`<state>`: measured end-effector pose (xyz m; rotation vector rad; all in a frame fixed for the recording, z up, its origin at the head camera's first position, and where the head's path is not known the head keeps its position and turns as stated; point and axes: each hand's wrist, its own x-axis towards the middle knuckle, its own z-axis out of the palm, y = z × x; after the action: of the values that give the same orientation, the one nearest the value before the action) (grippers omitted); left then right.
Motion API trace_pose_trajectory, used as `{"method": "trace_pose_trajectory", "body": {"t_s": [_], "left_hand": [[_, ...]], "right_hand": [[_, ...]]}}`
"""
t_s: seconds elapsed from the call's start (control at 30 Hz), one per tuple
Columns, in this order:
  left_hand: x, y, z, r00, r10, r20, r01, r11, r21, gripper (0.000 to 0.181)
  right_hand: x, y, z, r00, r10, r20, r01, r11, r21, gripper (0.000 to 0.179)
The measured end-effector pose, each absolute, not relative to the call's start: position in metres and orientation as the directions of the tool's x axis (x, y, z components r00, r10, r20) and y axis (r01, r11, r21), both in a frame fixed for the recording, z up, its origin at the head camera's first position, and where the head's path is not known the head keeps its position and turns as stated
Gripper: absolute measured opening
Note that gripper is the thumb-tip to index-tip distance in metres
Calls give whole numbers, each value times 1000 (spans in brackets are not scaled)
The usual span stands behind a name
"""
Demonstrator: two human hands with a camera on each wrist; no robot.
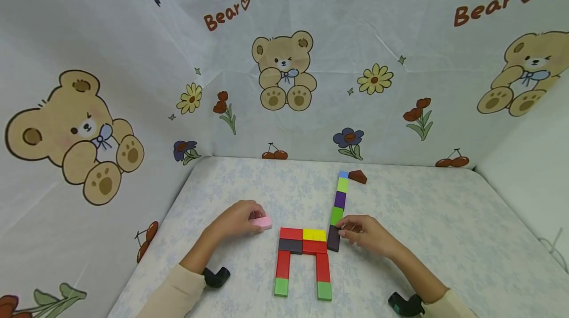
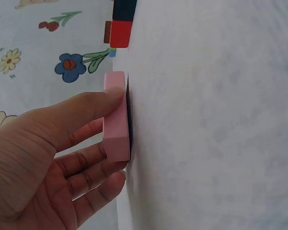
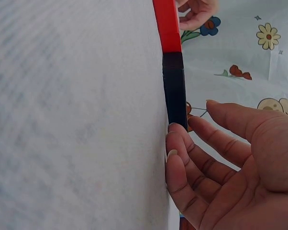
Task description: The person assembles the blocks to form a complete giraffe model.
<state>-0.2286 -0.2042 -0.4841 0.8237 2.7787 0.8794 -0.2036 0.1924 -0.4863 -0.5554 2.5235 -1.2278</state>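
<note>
Between thumb and fingers, my left hand (image 1: 240, 218) pinches a pink block (image 1: 263, 222) close over the table, left of the block figure. In the left wrist view the thumb presses on the pink block's (image 2: 116, 129) side, with fingers behind it. My right hand (image 1: 368, 233) is beside a dark block (image 1: 333, 239) at the lower end of a slanting column. The right wrist view shows loosely bent fingertips (image 3: 175, 134) at the end of that dark block (image 3: 175, 93), the thumb apart from it. Red, yellow and black blocks form the figure's body, on two red legs (image 1: 282, 264) with green ends.
Above the dark block, the column continues with green (image 1: 337, 216), purple (image 1: 340, 200), light green and blue blocks. A brown angular block (image 1: 358, 176) touches its top. A bear-printed cloth (image 1: 284, 125) hangs behind the pale table (image 1: 422, 209).
</note>
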Motion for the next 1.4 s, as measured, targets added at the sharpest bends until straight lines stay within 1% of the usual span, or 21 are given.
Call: {"method": "trace_pose_trajectory", "body": {"t_s": [0.13,0.3,0.4,0.57,0.8,1.17,1.4], "left_hand": [[-226,-201,-484,-842,539,29,460,687,562,24],[-225,-198,-484,-830,557,-19,449,689,568,30],[-224,-196,-483,-810,585,-39,456,670,586,31],[-224,-196,-482,-780,624,-38,478,634,608,30],[-223,-195,-482,-776,628,-53,468,630,620,35],[-223,-192,-482,-776,627,-59,472,641,605,33],[-222,-192,-481,-764,643,-54,481,624,616,33]], "right_hand": [[-203,192,-486,-886,-457,-79,-221,566,-795,22],[-203,192,-485,-889,-450,-85,-212,570,-794,22],[-203,192,-485,-886,-456,-77,-221,565,-795,22],[-203,193,-485,-881,-468,-62,-240,556,-796,23],[-203,193,-485,-881,-468,-66,-234,554,-799,25],[-206,193,-488,-887,-456,-75,-229,574,-786,22],[-205,192,-487,-886,-457,-82,-222,572,-789,23]]}}
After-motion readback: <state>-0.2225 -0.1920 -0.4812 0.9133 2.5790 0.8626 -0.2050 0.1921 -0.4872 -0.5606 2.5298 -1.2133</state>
